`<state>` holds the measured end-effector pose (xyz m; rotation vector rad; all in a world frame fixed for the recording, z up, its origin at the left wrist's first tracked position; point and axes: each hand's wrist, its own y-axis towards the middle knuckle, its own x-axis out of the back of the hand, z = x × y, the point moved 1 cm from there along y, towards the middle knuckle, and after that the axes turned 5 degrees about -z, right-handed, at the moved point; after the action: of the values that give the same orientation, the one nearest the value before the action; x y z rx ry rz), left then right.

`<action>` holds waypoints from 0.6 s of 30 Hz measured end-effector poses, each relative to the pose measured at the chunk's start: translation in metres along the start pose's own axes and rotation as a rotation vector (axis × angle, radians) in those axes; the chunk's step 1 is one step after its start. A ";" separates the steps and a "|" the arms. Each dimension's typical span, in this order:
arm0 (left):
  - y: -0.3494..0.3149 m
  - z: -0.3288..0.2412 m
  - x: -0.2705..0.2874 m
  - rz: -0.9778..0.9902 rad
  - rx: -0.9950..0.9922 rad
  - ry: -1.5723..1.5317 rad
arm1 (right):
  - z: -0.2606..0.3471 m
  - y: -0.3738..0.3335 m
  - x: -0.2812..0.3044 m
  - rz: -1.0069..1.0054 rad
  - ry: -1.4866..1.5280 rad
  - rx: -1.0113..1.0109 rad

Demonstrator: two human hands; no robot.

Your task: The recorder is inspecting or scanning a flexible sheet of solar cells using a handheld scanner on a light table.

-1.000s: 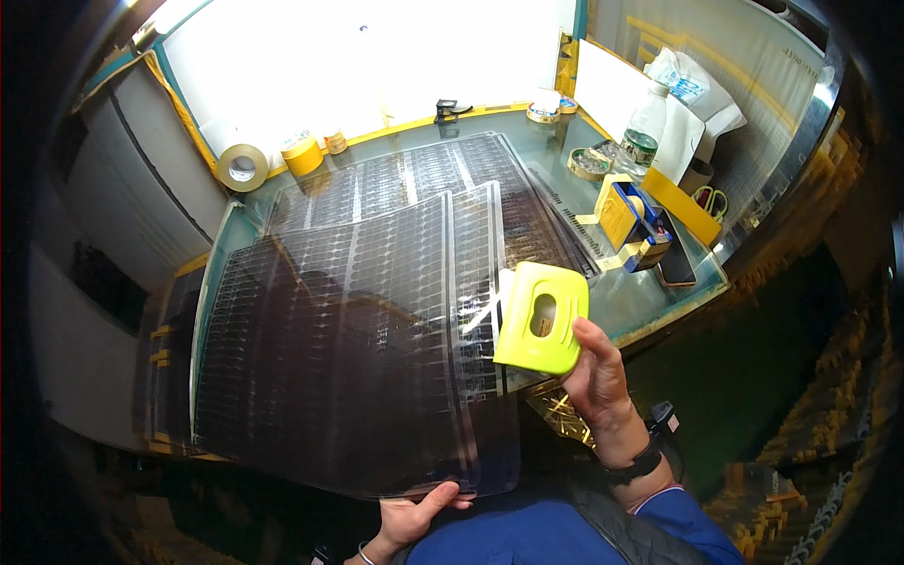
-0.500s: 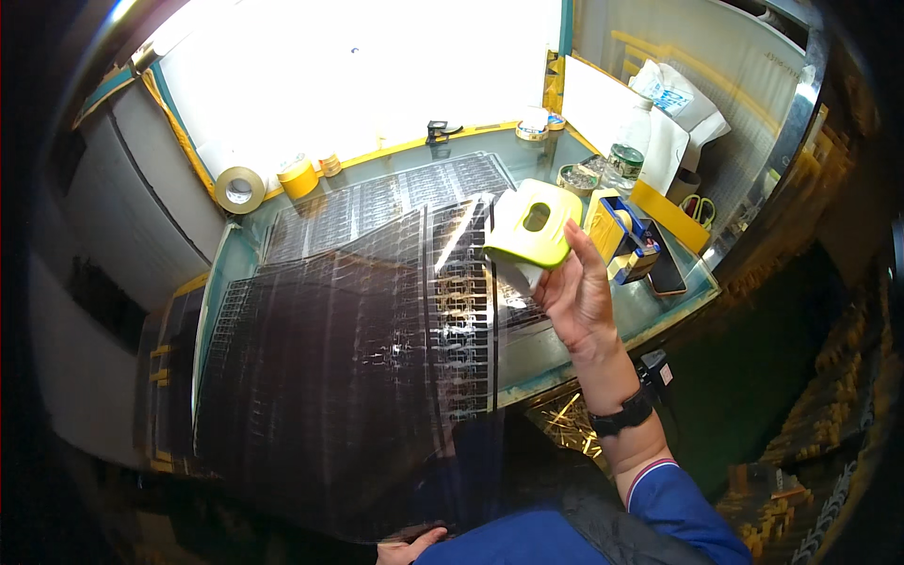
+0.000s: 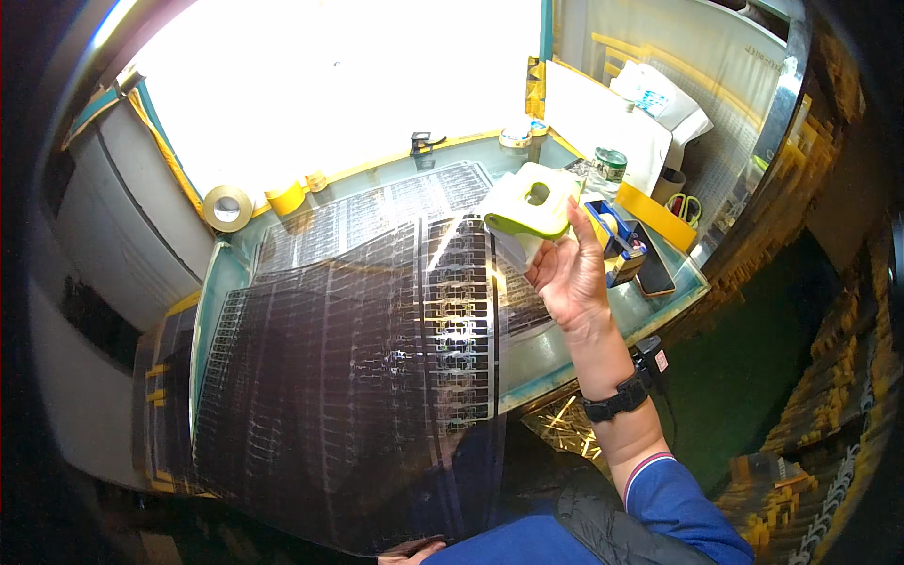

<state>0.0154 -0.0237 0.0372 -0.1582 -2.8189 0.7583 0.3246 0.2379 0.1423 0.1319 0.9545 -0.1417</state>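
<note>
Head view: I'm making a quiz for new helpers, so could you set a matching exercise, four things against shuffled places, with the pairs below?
Things
1. lime-green hole punch
2. near dark patterned sheet
3. black wristband
4. blue tape dispenser

Places
A. on the table, beside a black phone-like slab
B. worn on the right forearm
C. held in the right hand
D. lower edge at the left hand

Pairs: 1-C, 2-D, 3-B, 4-A
</note>
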 end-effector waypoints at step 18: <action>0.004 0.009 0.000 -0.140 -0.212 -0.039 | -0.001 -0.025 0.008 0.077 -0.073 -0.016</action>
<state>0.0138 -0.0246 0.0272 0.0208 -2.9050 0.4368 0.3238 0.2127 0.1340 0.1475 0.8758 -0.0674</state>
